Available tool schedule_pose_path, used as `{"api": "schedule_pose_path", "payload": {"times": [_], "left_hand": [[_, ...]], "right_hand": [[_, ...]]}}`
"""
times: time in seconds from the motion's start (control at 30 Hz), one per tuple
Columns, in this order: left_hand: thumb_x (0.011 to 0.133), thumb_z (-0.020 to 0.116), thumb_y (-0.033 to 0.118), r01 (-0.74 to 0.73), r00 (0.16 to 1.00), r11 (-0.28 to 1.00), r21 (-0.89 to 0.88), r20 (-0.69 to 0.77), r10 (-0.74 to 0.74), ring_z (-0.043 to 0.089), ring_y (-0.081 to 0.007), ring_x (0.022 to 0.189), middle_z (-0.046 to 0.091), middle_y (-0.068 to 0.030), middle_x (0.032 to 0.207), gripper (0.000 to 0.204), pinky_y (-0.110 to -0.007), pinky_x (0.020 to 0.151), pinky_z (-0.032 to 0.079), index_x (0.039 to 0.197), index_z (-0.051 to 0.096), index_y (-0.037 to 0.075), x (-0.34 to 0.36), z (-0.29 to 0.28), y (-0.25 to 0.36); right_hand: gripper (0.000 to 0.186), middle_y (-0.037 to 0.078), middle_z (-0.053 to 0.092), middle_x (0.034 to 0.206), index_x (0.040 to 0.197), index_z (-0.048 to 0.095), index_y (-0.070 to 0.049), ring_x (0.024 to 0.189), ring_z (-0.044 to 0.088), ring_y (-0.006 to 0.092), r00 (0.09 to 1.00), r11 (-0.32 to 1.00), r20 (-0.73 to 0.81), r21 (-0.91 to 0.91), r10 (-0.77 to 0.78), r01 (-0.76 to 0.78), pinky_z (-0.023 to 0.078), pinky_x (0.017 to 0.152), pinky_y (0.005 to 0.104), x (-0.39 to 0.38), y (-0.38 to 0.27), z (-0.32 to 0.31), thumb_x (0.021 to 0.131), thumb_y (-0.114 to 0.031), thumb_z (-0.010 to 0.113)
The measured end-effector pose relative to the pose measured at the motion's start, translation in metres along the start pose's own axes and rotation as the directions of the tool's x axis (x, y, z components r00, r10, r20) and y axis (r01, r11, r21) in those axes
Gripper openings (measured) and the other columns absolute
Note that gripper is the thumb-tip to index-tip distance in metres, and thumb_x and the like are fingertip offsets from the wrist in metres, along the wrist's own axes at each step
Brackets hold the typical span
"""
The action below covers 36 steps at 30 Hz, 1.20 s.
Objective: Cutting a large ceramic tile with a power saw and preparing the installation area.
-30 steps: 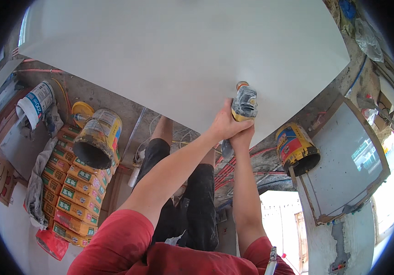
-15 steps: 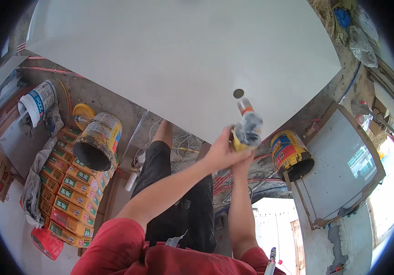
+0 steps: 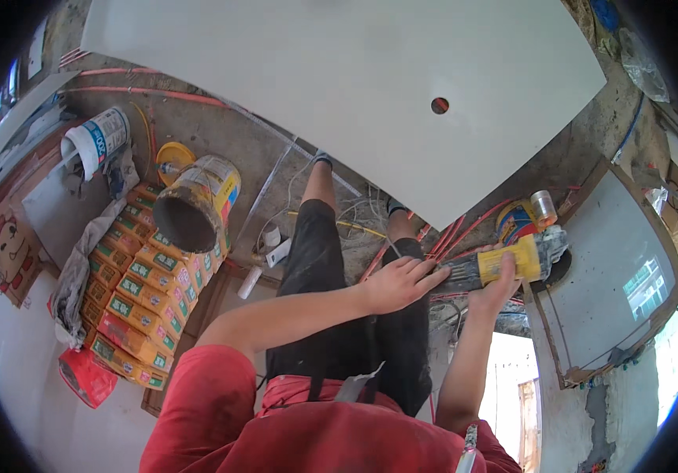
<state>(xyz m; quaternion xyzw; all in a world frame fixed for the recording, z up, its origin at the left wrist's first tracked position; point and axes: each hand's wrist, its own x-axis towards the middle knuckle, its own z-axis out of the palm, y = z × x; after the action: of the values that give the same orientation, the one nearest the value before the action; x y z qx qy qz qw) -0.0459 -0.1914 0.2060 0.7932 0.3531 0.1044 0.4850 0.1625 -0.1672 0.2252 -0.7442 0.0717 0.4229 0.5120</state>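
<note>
An angle grinder point(image 3: 514, 260) with a yellow and dark grey body lies sideways in front of me on the right. A short metal hole-saw bit point(image 3: 544, 207) stands out from its head, pointing away from me. My right hand point(image 3: 494, 293) is closed around the yellow body from below. At the tool's dark rear end is my left hand point(image 3: 399, 285), its fingers closing over the tail; its thumb is hidden. Farther off lies a large pale tile slab point(image 3: 315, 87) with a round hole point(image 3: 440, 106) near its close right corner. Reddish colour shows through the hole.
Stacked orange packages point(image 3: 138, 288) and an open dirty bucket point(image 3: 197, 205) stand at left, with a white bucket point(image 3: 102, 138) behind. A bucket point(image 3: 514, 221) sits partly behind the grinder. A framed panel point(image 3: 614, 268) leans at right. Red pipes point(image 3: 165, 96) and cables cross the floor.
The grinder has swung from above the slab near the hole to the right, away from the slab. My left hand has shifted to its tail. The hole now shows reddish instead of dark.
</note>
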Motion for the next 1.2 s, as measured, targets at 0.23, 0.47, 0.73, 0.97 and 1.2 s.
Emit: {"api": "schedule_pose_path", "payload": {"times": [0.23,0.47,0.73,0.97,1.2], "left_hand": [[0.074,0.072,0.027,-0.033,0.994,0.986,0.165,-0.102,0.050,0.064,-0.0230,0.101,0.064,-0.0076,0.110,0.072,-0.034,0.093,0.050,0.138,0.052,0.001,-0.026,0.023,0.065],[0.073,0.074,0.026,0.013,0.981,0.993,0.120,-0.193,0.010,0.062,-0.0275,0.104,0.062,-0.0094,0.108,0.075,-0.038,0.097,0.049,0.138,0.050,-0.001,-0.106,0.017,0.061],[0.076,0.087,0.032,0.292,0.880,0.275,-0.916,0.144,-0.453,0.066,-0.0288,0.107,0.066,-0.0198,0.112,0.088,-0.039,0.093,0.051,0.143,0.041,-0.002,-0.253,-0.028,-0.007],[0.087,0.079,0.021,0.094,0.851,-0.505,-0.858,0.333,-0.407,0.065,-0.0131,0.095,0.067,-0.0055,0.108,0.046,-0.031,0.083,0.053,0.124,0.059,0.002,-0.379,-0.041,-0.160],[0.085,0.076,0.018,-0.024,0.282,-0.359,-0.933,0.338,-0.898,0.064,-0.0123,0.082,0.067,-0.0047,0.091,0.039,-0.030,0.073,0.053,0.115,0.060,0.001,-0.482,0.066,-0.264]], "right_hand": [[0.047,0.011,0.064,0.107,0.134,0.047,-0.005,0.087,0.067,0.0235,0.996,0.979,0.088,-0.198,-0.024,0.041,0.059,0.077,0.0405,-0.042,-0.030,-0.038,0.092,-0.010,0.067],[0.056,0.010,0.063,0.115,0.140,0.045,-0.004,0.095,0.066,0.0228,0.986,0.943,0.147,-0.309,-0.078,0.121,0.058,0.082,0.0389,-0.103,0.009,-0.031,0.090,-0.011,0.069],[0.053,0.012,0.063,0.105,0.129,0.048,-0.002,0.092,0.068,0.0251,0.753,0.948,0.624,-0.320,0.209,0.001,0.058,0.081,0.0377,-0.217,0.136,0.055,0.084,-0.015,0.071],[0.057,0.012,0.064,0.107,0.131,0.050,-0.005,0.100,0.067,0.0272,0.271,0.734,0.685,-0.594,0.676,-0.329,0.057,0.088,0.0417,-0.244,0.345,0.171,0.084,-0.028,0.073],[0.046,0.014,0.070,0.112,0.125,0.061,-0.001,0.104,0.069,0.0286,0.582,0.495,0.316,-0.851,0.749,-0.175,0.055,0.090,0.0427,-0.085,0.593,0.179,0.090,-0.029,0.072]]}}
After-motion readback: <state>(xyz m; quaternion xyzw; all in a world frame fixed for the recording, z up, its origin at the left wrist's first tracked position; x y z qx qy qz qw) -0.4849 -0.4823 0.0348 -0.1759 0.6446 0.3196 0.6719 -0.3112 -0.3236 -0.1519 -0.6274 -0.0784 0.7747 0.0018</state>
